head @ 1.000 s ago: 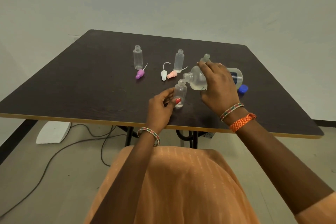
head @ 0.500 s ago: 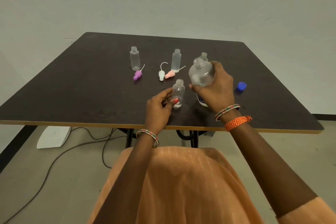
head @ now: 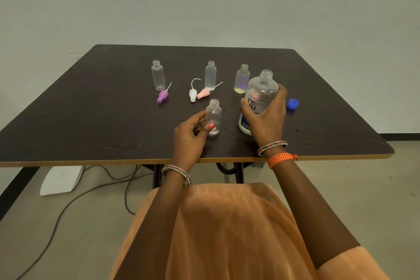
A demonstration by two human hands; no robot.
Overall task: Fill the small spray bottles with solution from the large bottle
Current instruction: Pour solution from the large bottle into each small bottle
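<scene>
The right hand (head: 267, 120) is wrapped around the large clear plastic bottle with a white and blue printed label (head: 259, 100), fingers curled over its far side and thumb on the near side. That large bottle stands upright on the dark brown worktop (head: 91, 120), its threaded neck uncapped. Just to its right lies a small blue screw cap (head: 292, 104), apart from the hand.

The left hand (head: 191, 136) pinches the nearest small clear plastic spray bottle (head: 213, 117) low on its body, the red-nailed thumb on the front and the fingers behind. This small bottle stands upright and open-necked, a little left of the large bottle and not touching it; a thin layer of liquid shows at its base.

Farther back, three more small clear bottles stand upright without tops: a left one (head: 158, 76), a middle one (head: 210, 75) and a right one (head: 242, 78) with yellowish liquid at the bottom, just behind the large bottle. In front of them lie three loose spray tops with thin dip tubes: a purple spray top (head: 162, 96) near the left bottle, then a white spray top (head: 193, 94) touching a pink spray top (head: 203, 93) at the foot of the middle bottle.

Both wrists carry beaded bangles; the right one also has an orange woven band (head: 280, 158).
</scene>
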